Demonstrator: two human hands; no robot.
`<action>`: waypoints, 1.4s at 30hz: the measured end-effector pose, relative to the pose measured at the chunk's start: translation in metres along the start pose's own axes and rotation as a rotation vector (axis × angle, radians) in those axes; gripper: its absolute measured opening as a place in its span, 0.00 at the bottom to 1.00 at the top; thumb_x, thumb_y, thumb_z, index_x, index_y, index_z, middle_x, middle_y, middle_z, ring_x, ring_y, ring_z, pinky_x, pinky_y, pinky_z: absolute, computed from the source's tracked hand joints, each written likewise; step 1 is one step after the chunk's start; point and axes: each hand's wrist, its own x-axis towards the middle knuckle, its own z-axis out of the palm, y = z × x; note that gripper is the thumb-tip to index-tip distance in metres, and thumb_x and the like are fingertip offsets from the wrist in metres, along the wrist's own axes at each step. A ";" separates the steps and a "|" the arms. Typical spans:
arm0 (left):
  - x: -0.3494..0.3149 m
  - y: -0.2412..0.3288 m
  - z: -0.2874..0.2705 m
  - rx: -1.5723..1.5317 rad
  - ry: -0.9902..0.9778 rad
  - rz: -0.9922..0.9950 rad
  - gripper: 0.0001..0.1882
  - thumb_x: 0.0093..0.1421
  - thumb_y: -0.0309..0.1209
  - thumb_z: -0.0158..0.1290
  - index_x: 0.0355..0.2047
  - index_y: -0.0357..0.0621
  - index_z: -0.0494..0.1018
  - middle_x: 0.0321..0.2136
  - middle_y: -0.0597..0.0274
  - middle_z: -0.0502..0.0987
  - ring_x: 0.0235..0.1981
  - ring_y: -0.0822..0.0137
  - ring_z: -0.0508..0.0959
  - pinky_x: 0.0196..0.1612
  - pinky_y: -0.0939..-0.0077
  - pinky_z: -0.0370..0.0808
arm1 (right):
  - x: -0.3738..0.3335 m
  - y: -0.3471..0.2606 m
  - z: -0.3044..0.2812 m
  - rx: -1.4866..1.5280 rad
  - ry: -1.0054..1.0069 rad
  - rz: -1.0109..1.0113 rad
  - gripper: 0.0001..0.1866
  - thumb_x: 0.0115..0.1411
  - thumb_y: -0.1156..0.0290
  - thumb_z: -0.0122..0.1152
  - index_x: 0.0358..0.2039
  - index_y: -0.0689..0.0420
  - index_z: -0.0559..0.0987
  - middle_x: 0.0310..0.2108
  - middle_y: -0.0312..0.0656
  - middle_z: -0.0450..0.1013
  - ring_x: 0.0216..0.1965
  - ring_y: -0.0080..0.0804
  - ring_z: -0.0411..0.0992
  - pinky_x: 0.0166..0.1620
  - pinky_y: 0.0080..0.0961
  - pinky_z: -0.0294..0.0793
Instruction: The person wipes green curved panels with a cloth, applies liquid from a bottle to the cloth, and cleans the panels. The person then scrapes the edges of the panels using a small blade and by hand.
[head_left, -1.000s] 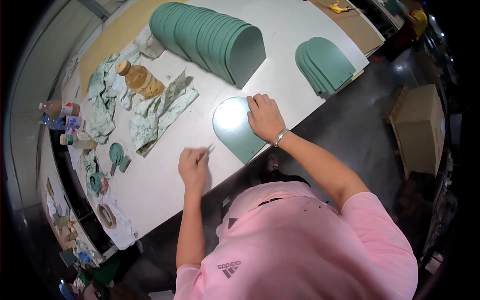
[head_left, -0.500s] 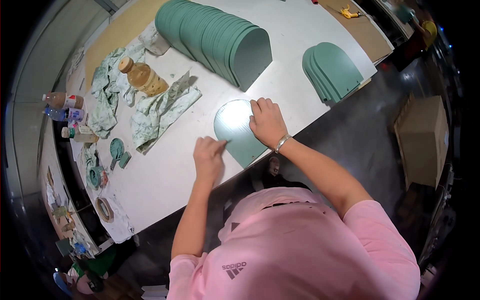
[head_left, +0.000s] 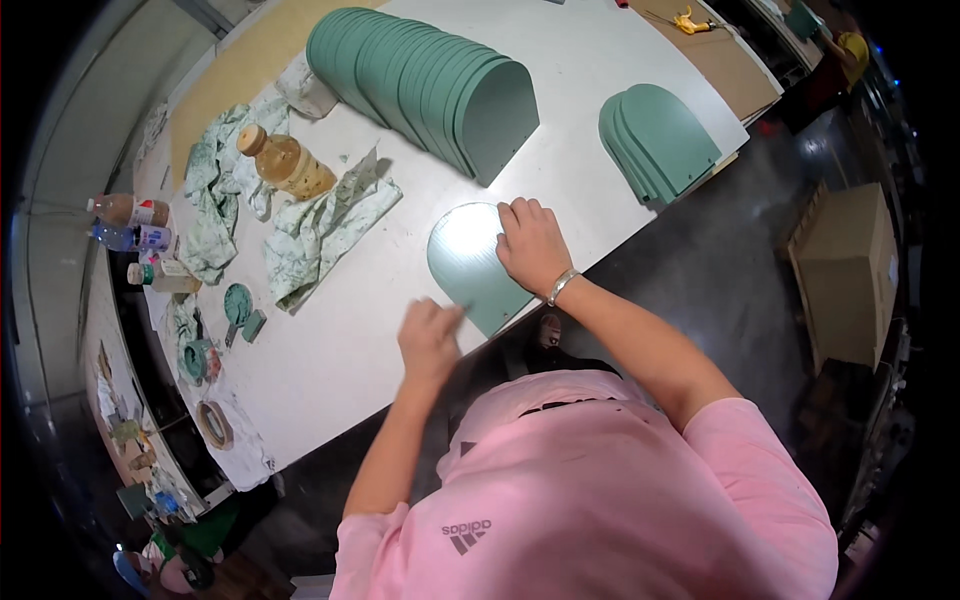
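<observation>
A green arched panel (head_left: 465, 262) lies flat near the table's front edge, its rounded end away from me and bright with glare. My right hand (head_left: 533, 248) lies across its right side, fingers curled at the rim and thumb on the face. Close to the panel's lower left edge, my left hand (head_left: 430, 342) is closed and smeared by motion. Something small and dark shows at its fingertips, too blurred to name. Beyond the panel leans a long row of similar green panels (head_left: 425, 90). A smaller stack of panels (head_left: 665, 140) lies to the right.
Green-stained cloths (head_left: 330, 235) and a bottle of yellowish liquid (head_left: 290, 165) lie on the left of the table. Green putty (head_left: 238, 302), a small green block (head_left: 254, 325) and a tape roll (head_left: 213, 425) sit nearer the left edge. A cardboard box (head_left: 845, 275) stands on the floor at right.
My left hand has moved down and slightly right, along the panel's lower left edge toward its straight end. My right hand stays in place on the panel.
</observation>
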 end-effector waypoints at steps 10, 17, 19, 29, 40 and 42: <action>0.024 -0.009 -0.011 0.103 0.082 -0.066 0.06 0.49 0.23 0.57 0.27 0.49 0.80 0.23 0.62 0.70 0.29 0.58 0.72 0.30 0.64 0.69 | -0.002 -0.002 -0.003 0.008 -0.004 -0.009 0.19 0.53 0.68 0.58 0.45 0.63 0.73 0.37 0.43 0.67 0.41 0.38 0.66 0.43 0.35 0.66; 0.036 -0.025 -0.009 -0.029 0.085 -0.082 0.05 0.46 0.22 0.60 0.25 0.43 0.78 0.22 0.59 0.70 0.27 0.56 0.71 0.29 0.64 0.69 | -0.007 0.002 -0.009 0.036 -0.018 -0.120 0.19 0.53 0.68 0.58 0.44 0.63 0.74 0.36 0.43 0.68 0.39 0.38 0.66 0.43 0.34 0.67; 0.016 -0.018 -0.007 0.011 0.036 -0.034 0.05 0.46 0.22 0.60 0.25 0.44 0.78 0.22 0.59 0.70 0.27 0.56 0.71 0.29 0.64 0.69 | -0.007 0.002 -0.007 0.034 -0.022 -0.106 0.19 0.52 0.68 0.58 0.44 0.62 0.74 0.36 0.43 0.68 0.40 0.38 0.66 0.43 0.34 0.67; -0.004 -0.002 -0.004 -0.050 0.001 0.053 0.06 0.46 0.21 0.53 0.23 0.46 0.76 0.20 0.59 0.66 0.25 0.56 0.70 0.26 0.62 0.68 | -0.006 0.002 -0.005 0.040 -0.002 -0.102 0.19 0.52 0.68 0.58 0.44 0.62 0.74 0.36 0.44 0.68 0.40 0.38 0.66 0.43 0.34 0.67; 0.049 -0.012 0.006 0.095 0.053 0.036 0.05 0.46 0.22 0.56 0.24 0.46 0.77 0.22 0.62 0.70 0.27 0.57 0.71 0.26 0.63 0.69 | -0.009 0.004 -0.003 0.057 0.002 -0.094 0.19 0.52 0.68 0.58 0.44 0.62 0.73 0.36 0.44 0.68 0.40 0.39 0.66 0.44 0.35 0.66; 0.064 -0.029 0.004 0.209 0.188 0.055 0.07 0.46 0.22 0.55 0.25 0.48 0.78 0.22 0.64 0.70 0.27 0.59 0.71 0.26 0.65 0.70 | -0.007 0.000 -0.005 0.054 -0.016 -0.097 0.19 0.52 0.68 0.58 0.44 0.62 0.73 0.37 0.44 0.68 0.41 0.39 0.66 0.44 0.35 0.66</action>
